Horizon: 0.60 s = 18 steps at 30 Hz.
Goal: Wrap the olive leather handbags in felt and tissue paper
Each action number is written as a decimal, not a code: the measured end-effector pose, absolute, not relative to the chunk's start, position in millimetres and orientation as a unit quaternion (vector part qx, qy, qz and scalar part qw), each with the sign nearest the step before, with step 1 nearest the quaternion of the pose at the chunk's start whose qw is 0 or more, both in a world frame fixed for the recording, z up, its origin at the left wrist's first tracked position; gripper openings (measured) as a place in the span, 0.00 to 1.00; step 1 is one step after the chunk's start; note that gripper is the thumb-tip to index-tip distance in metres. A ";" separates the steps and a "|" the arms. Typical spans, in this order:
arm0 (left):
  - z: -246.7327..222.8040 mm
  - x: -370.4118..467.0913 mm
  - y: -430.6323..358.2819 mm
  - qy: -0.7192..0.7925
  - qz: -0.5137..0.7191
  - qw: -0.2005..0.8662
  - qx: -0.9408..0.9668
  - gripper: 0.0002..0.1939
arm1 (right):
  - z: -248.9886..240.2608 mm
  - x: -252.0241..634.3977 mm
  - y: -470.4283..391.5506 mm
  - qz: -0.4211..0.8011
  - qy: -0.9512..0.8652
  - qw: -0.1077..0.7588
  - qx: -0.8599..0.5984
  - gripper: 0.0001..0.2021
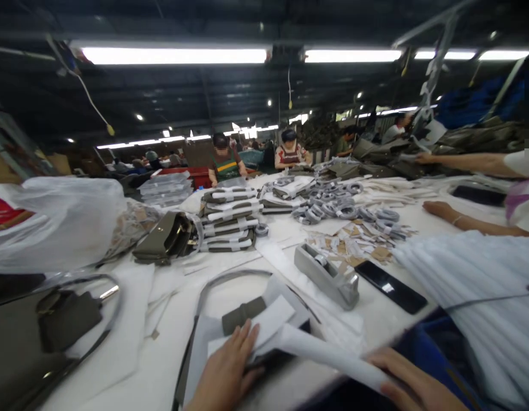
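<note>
My left hand [230, 365] lies flat with its fingers stretched over a folded white sheet [275, 319] on a handbag. The bag, partly hidden under wrapping, shows a dark curved handle [234, 274] and an olive flap piece [243, 315]. My right hand [412, 379] is closed around the near end of a white foam roll [332, 354]. The roll's far end rests by the folded sheet, right of my left fingers. Beyond them stands a grey tape dispenser [326, 277], with a black phone [390, 286] beside it.
At left lies another olive bag [20, 337]; behind it are a smaller bag [164, 237] and clear plastic [67, 222]. Wrapped straps [232, 217] are stacked mid-table, near grey coils [326, 202]. White foam sheets [473, 285] lie at right, near a co-worker's arm [452, 214].
</note>
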State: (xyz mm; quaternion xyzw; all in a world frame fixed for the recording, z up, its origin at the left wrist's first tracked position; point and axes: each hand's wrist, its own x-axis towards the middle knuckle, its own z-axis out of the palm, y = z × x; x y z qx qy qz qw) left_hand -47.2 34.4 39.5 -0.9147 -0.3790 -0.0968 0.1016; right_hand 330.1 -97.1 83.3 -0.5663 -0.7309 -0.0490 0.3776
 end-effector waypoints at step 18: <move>81.7 -32.9 33.7 -0.427 0.011 -0.064 -0.902 0.39 | 10.3 167.8 -17.9 -0.093 -0.776 0.421 -0.461 0.12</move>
